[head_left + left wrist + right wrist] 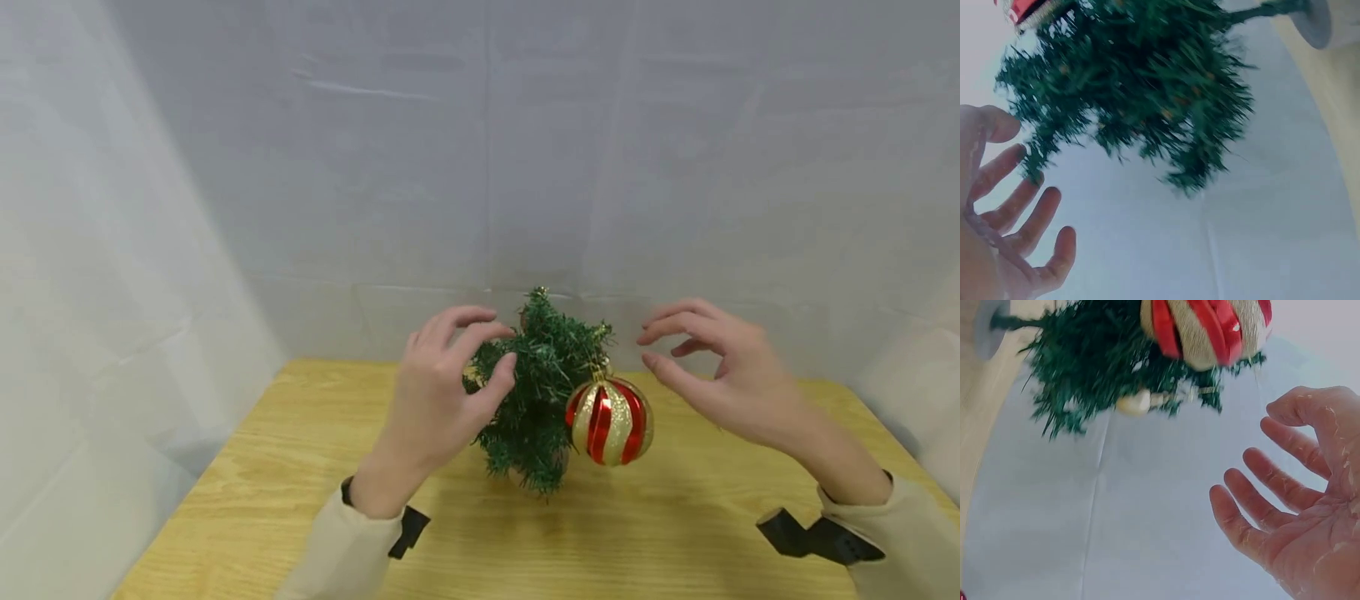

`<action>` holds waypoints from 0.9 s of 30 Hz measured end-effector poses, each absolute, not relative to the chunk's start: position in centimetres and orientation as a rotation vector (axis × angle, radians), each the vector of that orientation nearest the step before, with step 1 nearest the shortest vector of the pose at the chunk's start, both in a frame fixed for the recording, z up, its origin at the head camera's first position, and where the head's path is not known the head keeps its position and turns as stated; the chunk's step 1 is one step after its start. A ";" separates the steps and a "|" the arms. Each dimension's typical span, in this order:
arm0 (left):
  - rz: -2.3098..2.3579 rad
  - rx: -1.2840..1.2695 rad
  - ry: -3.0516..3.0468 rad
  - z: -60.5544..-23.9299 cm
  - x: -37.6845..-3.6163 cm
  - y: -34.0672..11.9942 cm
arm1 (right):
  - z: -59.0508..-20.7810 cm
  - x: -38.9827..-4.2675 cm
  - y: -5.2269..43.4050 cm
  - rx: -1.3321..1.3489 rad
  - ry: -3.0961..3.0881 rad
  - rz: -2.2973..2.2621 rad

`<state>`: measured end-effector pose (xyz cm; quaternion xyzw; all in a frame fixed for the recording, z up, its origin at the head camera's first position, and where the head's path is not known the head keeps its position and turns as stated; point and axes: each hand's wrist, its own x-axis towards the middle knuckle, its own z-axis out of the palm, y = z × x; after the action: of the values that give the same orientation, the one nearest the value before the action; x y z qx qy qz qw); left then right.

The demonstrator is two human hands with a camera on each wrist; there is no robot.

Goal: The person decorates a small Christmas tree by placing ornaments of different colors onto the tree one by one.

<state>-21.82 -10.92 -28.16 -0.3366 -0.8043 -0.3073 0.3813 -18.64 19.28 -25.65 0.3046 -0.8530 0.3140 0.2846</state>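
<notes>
We see a wooden table (225, 500) bearing a green tree (538, 367). The left hand (442, 387), beside its branches, and the right hand (735, 379), farther off, hold nothing, fingers loosely bent, thumbs apart. From the tree's right side hangs 1 red-and-gold bauble (611, 422).

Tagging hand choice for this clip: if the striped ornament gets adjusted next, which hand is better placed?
Probably the right hand: it is empty and nearer the striped ornament, fingers facing that way. The left hand is across the tree, which stands between it and the ornament.
</notes>
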 end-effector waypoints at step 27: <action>-0.863 -0.969 -2.022 -29.9 -23.7 -13.3 | -32.1 -16.5 30.3 0.521 -2.322 0.328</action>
<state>-23.69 -13.27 -29.94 -0.3762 -0.7848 -0.3348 0.3611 -16.52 30.27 -32.10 0.2022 -0.9013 0.1273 0.3613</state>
